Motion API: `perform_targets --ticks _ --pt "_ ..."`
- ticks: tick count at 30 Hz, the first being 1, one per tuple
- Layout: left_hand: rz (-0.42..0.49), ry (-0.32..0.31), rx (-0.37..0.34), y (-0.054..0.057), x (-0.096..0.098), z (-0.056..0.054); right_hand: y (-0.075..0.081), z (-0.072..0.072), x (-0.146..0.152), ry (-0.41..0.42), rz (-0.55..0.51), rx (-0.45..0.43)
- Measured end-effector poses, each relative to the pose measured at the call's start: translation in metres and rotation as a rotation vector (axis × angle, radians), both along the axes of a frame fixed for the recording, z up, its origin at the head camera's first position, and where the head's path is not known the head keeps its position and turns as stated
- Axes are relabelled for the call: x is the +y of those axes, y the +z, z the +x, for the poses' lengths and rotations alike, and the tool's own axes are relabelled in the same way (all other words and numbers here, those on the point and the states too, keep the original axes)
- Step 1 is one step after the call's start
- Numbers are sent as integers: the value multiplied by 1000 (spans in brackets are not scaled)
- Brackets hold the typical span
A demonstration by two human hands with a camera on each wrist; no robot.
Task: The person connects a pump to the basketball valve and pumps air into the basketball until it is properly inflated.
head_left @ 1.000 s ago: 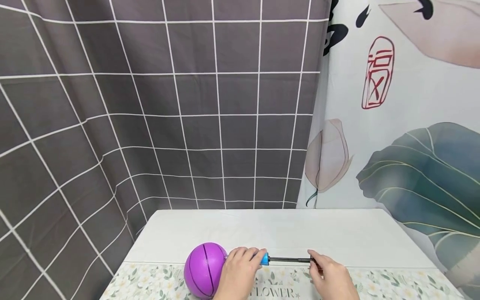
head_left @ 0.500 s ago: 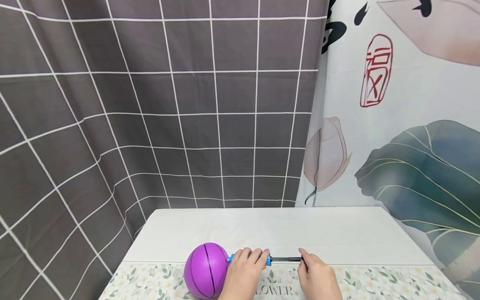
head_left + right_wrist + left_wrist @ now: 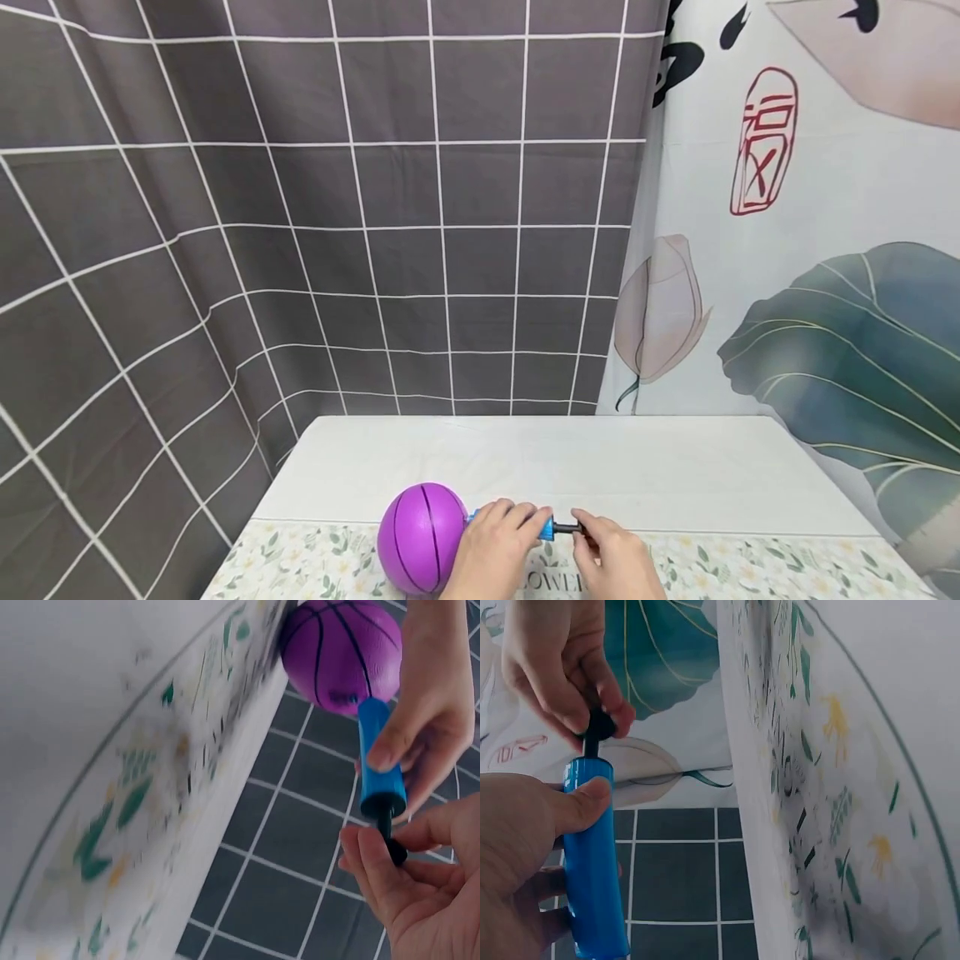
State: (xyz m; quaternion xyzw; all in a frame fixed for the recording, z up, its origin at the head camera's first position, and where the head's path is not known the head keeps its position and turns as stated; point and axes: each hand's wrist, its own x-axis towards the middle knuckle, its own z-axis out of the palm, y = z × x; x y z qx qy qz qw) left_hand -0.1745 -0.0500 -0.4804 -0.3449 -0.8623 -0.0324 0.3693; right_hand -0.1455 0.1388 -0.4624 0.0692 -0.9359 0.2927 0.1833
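Observation:
A purple ball (image 3: pixel 422 540) with black seam lines sits on the table at the left of my hands. The blue barrel of a hand pump (image 3: pixel 594 855) points at the ball, its far end right at the ball's surface in the right wrist view. My left hand (image 3: pixel 495 546) grips that barrel, thumb laid along it. With the fingers and thumb of my right hand (image 3: pixel 617 557) I pinch the black knob (image 3: pixel 396 852) at the end of the pump's rod. Only a short length of black rod (image 3: pixel 566 527) shows between barrel and knob.
The table (image 3: pixel 540 467) has a white back part and a flowered front strip (image 3: pixel 735 567) with printed lettering. Behind it hangs a dark grey curtain (image 3: pixel 480 258) with white grid lines. A white curtain (image 3: pixel 697 183) with leaf prints hangs at the right.
My right hand has moved left toward my left hand, and the pump's rod has slid most of the way into the barrel. My left hand keeps its grip on the barrel.

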Motion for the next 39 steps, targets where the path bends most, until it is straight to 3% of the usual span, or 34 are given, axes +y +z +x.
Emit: perform_targets --ticks 9,16,22,28,34,39 --pt "39 14 -18 6 -12 -1 6 1 34 -114 22 -70" --pt "47 12 -32 9 -16 -1 9 1 48 -117 34 -112" --pt "39 17 -6 7 -14 -1 7 4 35 -113 57 -21" --pt "15 -7 26 4 -5 1 5 3 14 -89 45 5" --pt "-37 -14 -51 5 4 1 1 0 -3 -34 39 72" --pt "-40 -22 -105 6 2 1 -1 -1 -3 1 20 43"
